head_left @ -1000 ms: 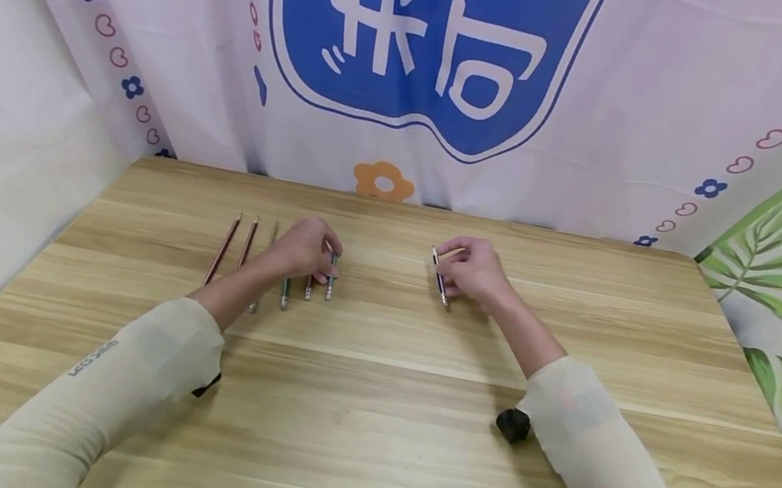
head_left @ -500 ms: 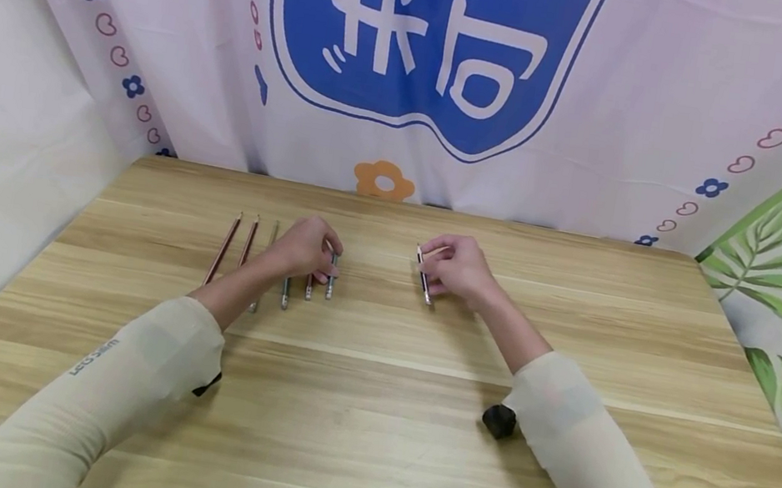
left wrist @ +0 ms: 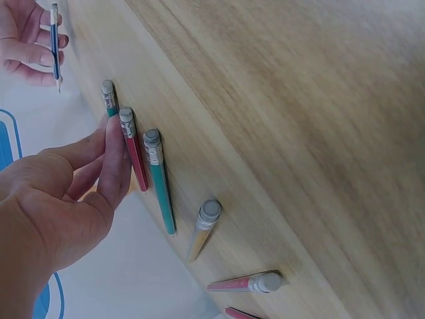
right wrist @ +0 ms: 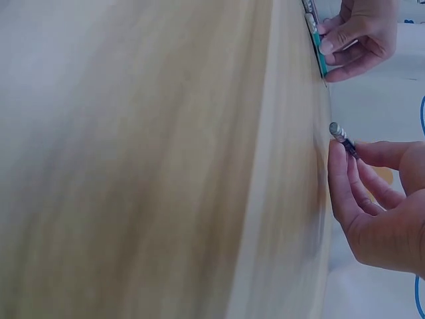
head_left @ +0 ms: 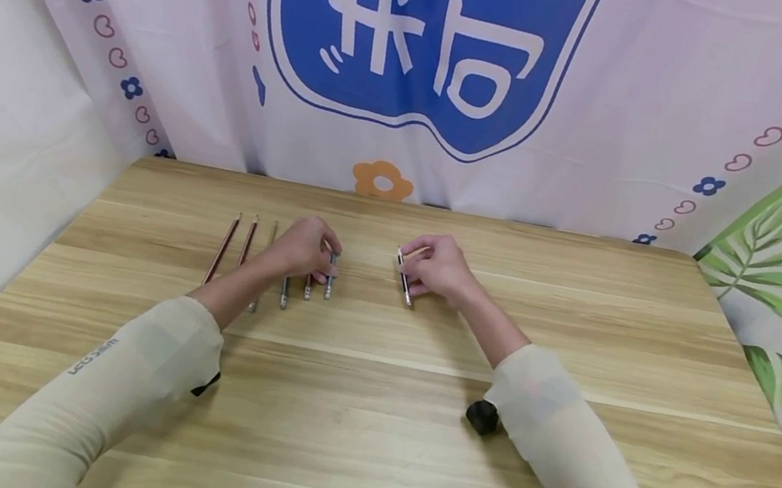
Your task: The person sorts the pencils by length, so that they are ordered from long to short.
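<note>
In the head view, my left hand (head_left: 303, 248) pinches a short green pencil (head_left: 329, 285) at the right end of a row on the table. Its eraser end points toward me. Right beside it lie a red pencil (left wrist: 135, 153) and another green pencil (left wrist: 161, 189), seen in the left wrist view. My right hand (head_left: 442, 268) holds a short dark pencil (head_left: 404, 280) between thumb and fingers, to the right of the row. The silvery eraser end of that pencil shows in the right wrist view, while the fingers hide part of its shaft.
Longer red pencils (head_left: 222, 248) and a yellowish pencil (left wrist: 201, 229) continue the row leftward, partly behind my left forearm. The wooden table (head_left: 346, 440) ends at a printed curtain (head_left: 626, 144). A black wrist device (head_left: 483, 417) hangs under the right sleeve.
My right hand has moved left with the dark pencil, closer to the row. The left hand has stayed in place on the green pencil.
</note>
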The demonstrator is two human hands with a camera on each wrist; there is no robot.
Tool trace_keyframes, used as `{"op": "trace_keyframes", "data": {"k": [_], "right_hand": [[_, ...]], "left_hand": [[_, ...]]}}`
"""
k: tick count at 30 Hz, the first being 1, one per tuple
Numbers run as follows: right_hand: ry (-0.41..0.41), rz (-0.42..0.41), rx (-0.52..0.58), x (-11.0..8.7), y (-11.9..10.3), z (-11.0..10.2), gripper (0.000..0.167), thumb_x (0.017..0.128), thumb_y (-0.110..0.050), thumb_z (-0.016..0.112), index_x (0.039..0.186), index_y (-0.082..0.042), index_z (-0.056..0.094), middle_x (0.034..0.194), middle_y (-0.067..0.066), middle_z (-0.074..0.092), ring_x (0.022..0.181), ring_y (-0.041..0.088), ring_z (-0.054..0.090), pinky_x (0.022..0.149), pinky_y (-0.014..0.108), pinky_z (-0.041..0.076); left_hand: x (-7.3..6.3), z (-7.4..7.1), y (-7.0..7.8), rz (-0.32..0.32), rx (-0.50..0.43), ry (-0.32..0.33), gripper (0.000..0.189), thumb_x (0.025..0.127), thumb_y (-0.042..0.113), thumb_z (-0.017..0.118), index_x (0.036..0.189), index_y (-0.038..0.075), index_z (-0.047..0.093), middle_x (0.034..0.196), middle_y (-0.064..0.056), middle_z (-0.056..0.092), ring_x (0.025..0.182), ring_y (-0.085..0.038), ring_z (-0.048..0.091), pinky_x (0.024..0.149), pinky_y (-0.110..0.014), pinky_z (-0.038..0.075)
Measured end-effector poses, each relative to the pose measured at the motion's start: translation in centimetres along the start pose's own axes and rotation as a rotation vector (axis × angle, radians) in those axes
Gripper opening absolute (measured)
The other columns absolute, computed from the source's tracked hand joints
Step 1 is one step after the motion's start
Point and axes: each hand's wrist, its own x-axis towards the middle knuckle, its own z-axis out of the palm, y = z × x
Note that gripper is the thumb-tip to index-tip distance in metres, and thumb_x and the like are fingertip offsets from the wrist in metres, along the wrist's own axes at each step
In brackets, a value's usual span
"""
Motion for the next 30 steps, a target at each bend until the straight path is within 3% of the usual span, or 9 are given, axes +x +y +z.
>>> {"op": "trace_keyframes", "data": {"k": [8,30], "right_hand": [[0.0,-0.002,-0.001,0.5,-0.3,1.3,0.027,0.091,0.008,0.071,0.117,0.006,0.066,0.094,0.018,0.072,0.066,0.018,0.064,0.056,0.028,0.065],[0.014,-0.024,-0.005,1.6,-1.1,4.7,0.024,0.089,0.009,0.072,0.113,0.005,0.069,0.084,0.012,0.069,0.067,0.018,0.064,0.055,0.028,0.065]], "left_hand": [[-0.1,-0.1,0.0,-0.005,-0.013,-0.011,0.035,0.092,-0.016,0.068,0.127,-0.017,0.062,0.093,-0.023,0.066,0.066,-0.018,0.071,0.064,-0.029,0.066],[0.1,0.0,0.2,-0.007,0.002,-0.003,0.034,0.09,-0.016,0.07,0.124,-0.016,0.064,0.086,-0.018,0.064,0.062,-0.017,0.07,0.062,-0.029,0.066]]}}
